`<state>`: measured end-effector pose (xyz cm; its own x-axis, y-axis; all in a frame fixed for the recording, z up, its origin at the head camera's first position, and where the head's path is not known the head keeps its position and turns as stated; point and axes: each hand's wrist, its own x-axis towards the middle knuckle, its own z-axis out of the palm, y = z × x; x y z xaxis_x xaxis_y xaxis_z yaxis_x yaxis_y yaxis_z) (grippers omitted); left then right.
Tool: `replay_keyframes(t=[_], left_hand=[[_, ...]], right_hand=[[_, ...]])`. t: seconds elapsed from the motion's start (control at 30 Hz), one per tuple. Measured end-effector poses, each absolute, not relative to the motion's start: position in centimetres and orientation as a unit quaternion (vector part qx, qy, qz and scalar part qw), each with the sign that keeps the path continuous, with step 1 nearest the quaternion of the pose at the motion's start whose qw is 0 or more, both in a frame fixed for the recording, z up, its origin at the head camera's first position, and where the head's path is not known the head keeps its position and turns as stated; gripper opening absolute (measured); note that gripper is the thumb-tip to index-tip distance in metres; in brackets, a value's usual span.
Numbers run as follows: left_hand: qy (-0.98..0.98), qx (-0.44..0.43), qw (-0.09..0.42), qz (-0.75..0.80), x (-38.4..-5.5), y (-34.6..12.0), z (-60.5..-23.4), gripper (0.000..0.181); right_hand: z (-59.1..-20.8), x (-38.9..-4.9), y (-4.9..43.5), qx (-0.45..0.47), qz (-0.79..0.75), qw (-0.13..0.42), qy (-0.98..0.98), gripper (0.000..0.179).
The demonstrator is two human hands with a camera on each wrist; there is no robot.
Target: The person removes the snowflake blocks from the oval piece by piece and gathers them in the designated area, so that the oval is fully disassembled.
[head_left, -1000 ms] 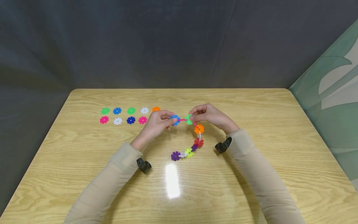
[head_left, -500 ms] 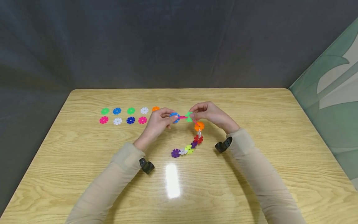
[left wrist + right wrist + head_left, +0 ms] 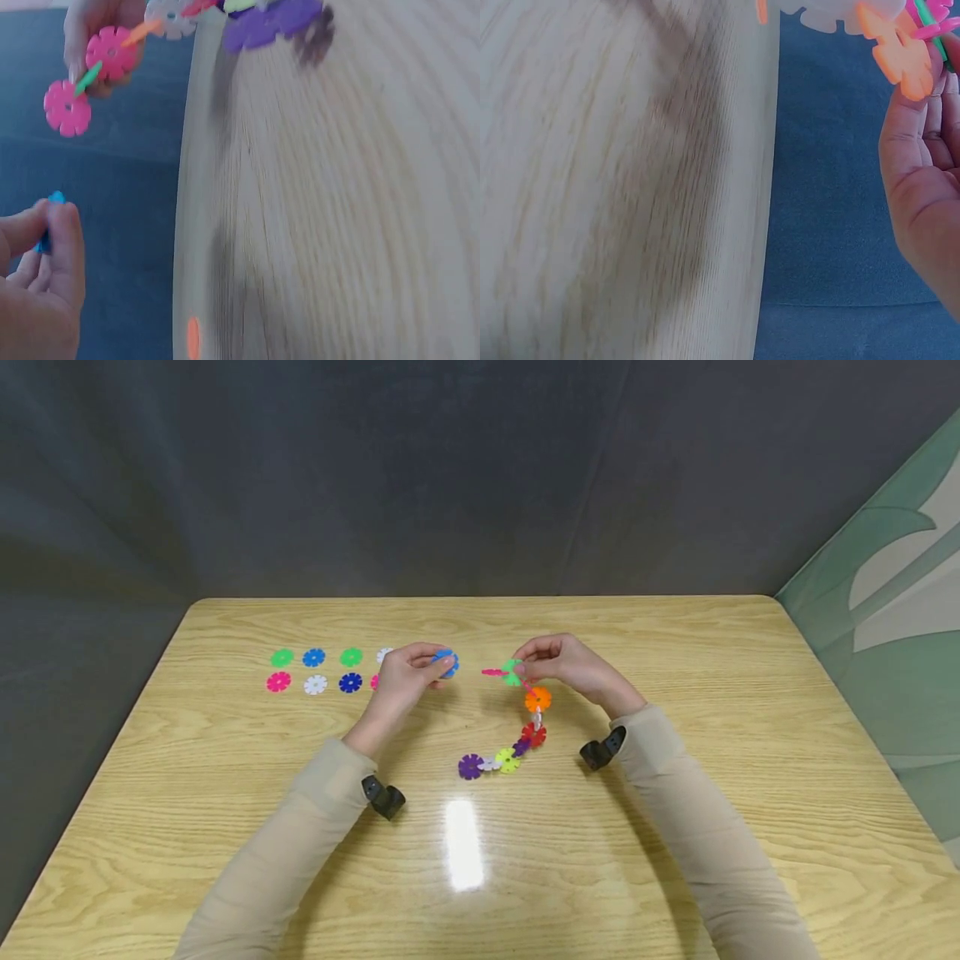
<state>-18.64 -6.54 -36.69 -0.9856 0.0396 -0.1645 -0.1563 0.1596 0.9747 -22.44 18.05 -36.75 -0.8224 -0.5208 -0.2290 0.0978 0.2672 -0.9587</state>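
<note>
My left hand (image 3: pixel 402 683) pinches a blue notched snowflake disc (image 3: pixel 447 663) between thumb and fingers; in the left wrist view the blue disc (image 3: pixel 57 197) shows edge-on. A gap separates it from the pink disc (image 3: pixel 492 672) at the near end of a linked chain. My right hand (image 3: pixel 572 667) grips that chain by its green disc (image 3: pixel 511 672). From there the chain curves down through an orange disc (image 3: pixel 537 699), a red disc (image 3: pixel 534 735) and a yellow disc (image 3: pixel 507 761) to a purple disc (image 3: pixel 471 767). In the right wrist view, the orange disc (image 3: pixel 901 56) overlaps the fingers.
Loose discs lie in two rows on the wooden table (image 3: pixel 225 735) at the left, among them a green disc (image 3: pixel 282 657), a dark blue disc (image 3: pixel 350 682) and a white disc (image 3: pixel 316 685). My left hand hides part of the rows. A dark curtain (image 3: pixel 480 477) stands behind.
The blue disc has come away from the chain's pink disc, moving left with my left hand. The chain has risen slightly in the head view, while my right hand keeps its grip.
</note>
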Motion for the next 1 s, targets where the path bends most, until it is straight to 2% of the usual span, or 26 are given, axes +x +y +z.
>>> replay_keyframes(t=[0.2,0.4,0.73,1.0], left_hand=[[0.755,-0.059,0.063,0.649,-19.2,-8.1,-37.1,0.033],[0.804,-0.060,0.053,0.588,-19.5,-9.6,-37.6,0.034],[0.847,-0.068,0.098,0.518,-19.9,-11.1,-38.4,0.038],[0.873,-0.052,0.098,0.476,-20.4,-11.2,-39.3,0.035]], right_hand=[[-36.6,-22.4,18.3,-0.139,-0.588,0.259,0.754,0.009],[-36.7,-22.5,18.6,-0.136,-0.587,0.259,0.755,0.008],[-36.7,-22.5,18.6,-0.136,-0.590,0.259,0.752,0.007],[-36.7,-22.5,18.7,-0.137,-0.584,0.260,0.757,0.009]])
